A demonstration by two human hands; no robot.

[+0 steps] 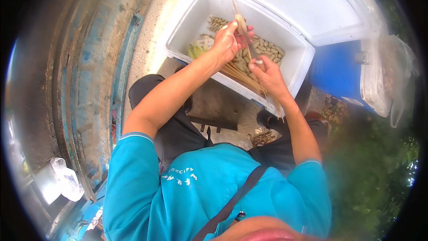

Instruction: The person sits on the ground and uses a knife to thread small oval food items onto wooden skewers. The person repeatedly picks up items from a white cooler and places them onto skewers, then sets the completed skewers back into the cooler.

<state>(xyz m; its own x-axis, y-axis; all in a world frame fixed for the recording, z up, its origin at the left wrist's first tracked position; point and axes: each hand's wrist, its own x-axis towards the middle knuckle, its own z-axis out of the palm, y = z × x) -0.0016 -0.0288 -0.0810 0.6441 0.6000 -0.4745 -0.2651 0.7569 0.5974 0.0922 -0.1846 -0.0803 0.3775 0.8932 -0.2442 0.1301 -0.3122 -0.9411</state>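
Observation:
Over an open white cooler box (177, 35), my left hand (225, 42) grips a small pale sausage-like piece (240, 23) between thumb and fingers. A thin wooden skewer (235, 6) runs through this piece, and its lower end reaches my right thumb. My right hand (269, 75) is closed around a knife, whose narrow blade (250, 45) lies alongside the skewer, its tip close to my left fingers. Below both hands, many similar pale pieces (272, 50) lie in the box. A bundle of bare skewers (242, 77) rests across the near rim, partly under my right hand.
Skewered pieces (217, 23) and a yellow-green bag (197, 48) occupy the box's left part. Its lid (294, 3) stands open at the far side. A blue cooler (337, 70) sits to the right, a worn blue metal structure (90, 73) to the left.

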